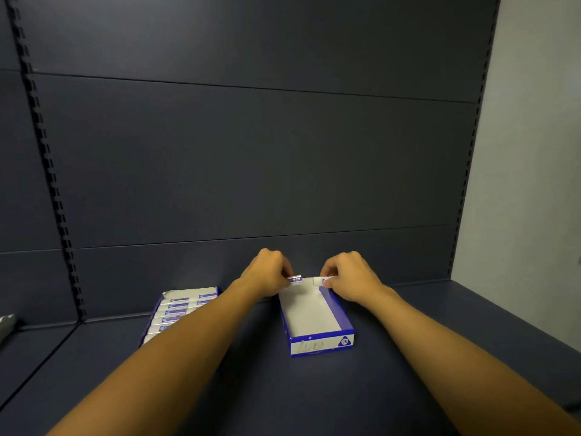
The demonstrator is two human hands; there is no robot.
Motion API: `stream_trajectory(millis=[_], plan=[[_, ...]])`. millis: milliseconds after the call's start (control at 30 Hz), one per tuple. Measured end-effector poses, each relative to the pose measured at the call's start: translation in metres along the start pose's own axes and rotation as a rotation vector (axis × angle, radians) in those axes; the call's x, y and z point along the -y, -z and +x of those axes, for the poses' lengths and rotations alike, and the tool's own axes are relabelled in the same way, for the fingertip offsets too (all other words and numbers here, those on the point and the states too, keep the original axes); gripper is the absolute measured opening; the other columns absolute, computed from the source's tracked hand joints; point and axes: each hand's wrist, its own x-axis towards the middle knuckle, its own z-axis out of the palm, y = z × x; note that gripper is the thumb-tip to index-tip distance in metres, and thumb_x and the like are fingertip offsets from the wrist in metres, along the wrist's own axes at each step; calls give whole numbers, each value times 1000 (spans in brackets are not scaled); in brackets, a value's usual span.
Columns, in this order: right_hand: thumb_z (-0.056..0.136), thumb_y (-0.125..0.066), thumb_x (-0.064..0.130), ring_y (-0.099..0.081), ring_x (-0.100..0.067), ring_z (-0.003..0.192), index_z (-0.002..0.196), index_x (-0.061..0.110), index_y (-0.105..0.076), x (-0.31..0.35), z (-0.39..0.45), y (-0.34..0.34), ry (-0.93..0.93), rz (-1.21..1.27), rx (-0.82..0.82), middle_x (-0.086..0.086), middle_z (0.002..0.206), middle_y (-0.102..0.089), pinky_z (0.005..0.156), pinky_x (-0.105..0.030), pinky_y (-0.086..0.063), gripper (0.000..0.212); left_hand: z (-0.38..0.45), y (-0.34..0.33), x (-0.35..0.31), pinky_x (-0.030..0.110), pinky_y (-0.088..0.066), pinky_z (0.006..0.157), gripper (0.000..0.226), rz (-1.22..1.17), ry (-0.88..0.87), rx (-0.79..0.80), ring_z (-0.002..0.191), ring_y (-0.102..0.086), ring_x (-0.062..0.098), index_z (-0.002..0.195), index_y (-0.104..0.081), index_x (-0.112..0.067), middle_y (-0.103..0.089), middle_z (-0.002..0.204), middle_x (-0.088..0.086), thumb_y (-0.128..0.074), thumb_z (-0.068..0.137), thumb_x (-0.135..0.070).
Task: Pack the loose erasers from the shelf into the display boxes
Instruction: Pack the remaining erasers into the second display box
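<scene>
I see an open blue-white box on the shelf, its white floor bare; two erasers held over its far end; left box holds rows of erasers

Head camera looks forward and down, close over the shelf

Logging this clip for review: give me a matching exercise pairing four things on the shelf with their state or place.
Things:
1. blue-and-white cardboard display box on the left
2. blue-and-white cardboard display box in the middle
3. left hand
4. right hand

States:
A. pinches a blue-labelled eraser
B. filled with rows of erasers
C. floor bare
D. holds a white eraser at the far right corner

Pairs: 1-B, 2-C, 3-A, 4-D
</scene>
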Motion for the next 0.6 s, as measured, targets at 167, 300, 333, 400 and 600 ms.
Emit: stream_trajectory(millis=[167,300,333,400,600], plan=[[89,-74,25,-66,-14,93,103,23,-75,-16,19,-4,66,50,25,3,103,-72,82,-34,-59,14,9,-10,-4,38,-60,81,16,63,43,-14,89,-68,22,99,-80,-14,-74,98,4,-68,89,-15],[84,-76,19,-67,-16,87,95,23,-77,-28,30,-2,106,69,23,3,94,-73,81,-36,-58,11,14,-19,-9,40,-60,78,16,122,76,-6,87,-68,28,92,-79,-11,-73,95,9,-64,87,-11],[84,-77,19,-67,-15,86,94,23,-77,-30,32,-2,111,76,22,4,93,-73,81,-36,-58,11,15,-22,-10,39,-60,79,17,142,69,8,88,-69,27,95,-80,-12,-74,96,7,-64,88,-11],[83,-78,20,-67,-14,84,93,23,-78,-34,36,-3,121,93,20,5,91,-73,79,-35,-58,11,14,-28,-13,39,-60,83,19,168,63,30,92,-68,25,103,-79,-16,-74,102,5,-65,91,-14],[82,-79,21,-66,-10,81,93,25,-78,-34,43,-11,153,130,37,8,89,-72,78,-33,-58,12,15,-40,-13,39,-60,83,19,254,109,64,91,-67,25,110,-74,-8,-69,106,10,-64,95,-16]])
